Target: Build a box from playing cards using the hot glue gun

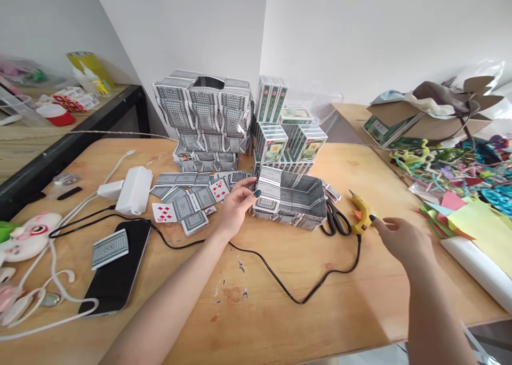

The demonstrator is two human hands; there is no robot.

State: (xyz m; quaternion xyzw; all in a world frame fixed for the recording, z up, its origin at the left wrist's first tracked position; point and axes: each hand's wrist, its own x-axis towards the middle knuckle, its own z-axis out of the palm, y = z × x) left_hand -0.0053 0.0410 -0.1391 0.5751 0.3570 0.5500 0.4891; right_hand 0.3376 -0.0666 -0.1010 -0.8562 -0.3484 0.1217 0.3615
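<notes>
My left hand (239, 205) pinches a folded piece of joined playing cards (269, 188) at the left end of an open box made of cards (298, 216). At the right, my right hand (400, 240) has its fingertips at the yellow glue gun (362, 218), which lies on the table with its nozzle pointing away. Black-handled scissors (336, 220) lie between the box and the glue gun. Loose cards (186, 202), some face up, are spread left of my left hand.
Behind stand a large bag-like card construction (212, 109) and stacked card packs (274, 141). A phone (120, 269) with a card on it, a white adapter (135, 190) and cables lie left. The black cord (276, 274) crosses the front. Coloured paper (480, 221) lies right.
</notes>
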